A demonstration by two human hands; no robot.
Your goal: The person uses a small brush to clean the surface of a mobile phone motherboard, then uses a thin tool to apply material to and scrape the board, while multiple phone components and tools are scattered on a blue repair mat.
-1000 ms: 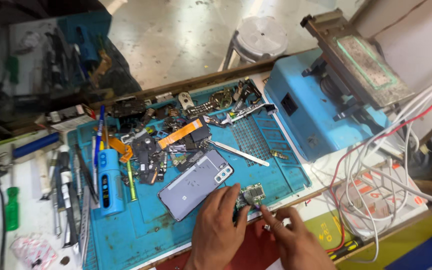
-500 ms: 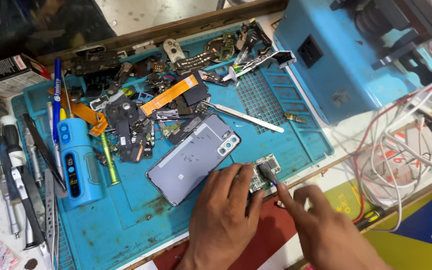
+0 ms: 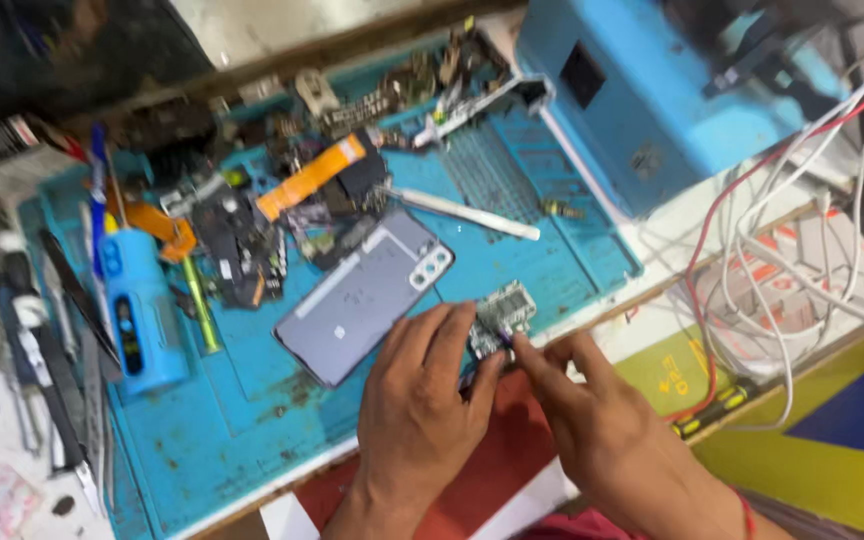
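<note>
My left hand point(image 3: 417, 405) rests palm down on the blue work mat point(image 3: 252, 420), its fingertips holding a small circuit board point(image 3: 504, 315) at the mat's near edge. My right hand point(image 3: 602, 430) pinches a thin dark tool point(image 3: 505, 340) whose tip touches the same board. A grey phone back cover point(image 3: 362, 295) with a camera cutout lies face down just left of my left hand. Whether the board is lifted or flat on the mat, I cannot tell.
Loose phone parts, an orange flex strip point(image 3: 307, 178) and a white spudger point(image 3: 467, 213) crowd the mat's far half. A blue electric screwdriver point(image 3: 137, 315) and hand tools lie at left. A blue machine point(image 3: 672, 95) stands far right, with white and red cables point(image 3: 782, 240) beside it.
The view has shifted closer and lower over the mat. Both hands stay on the small board, the right hand's tool still at it.
</note>
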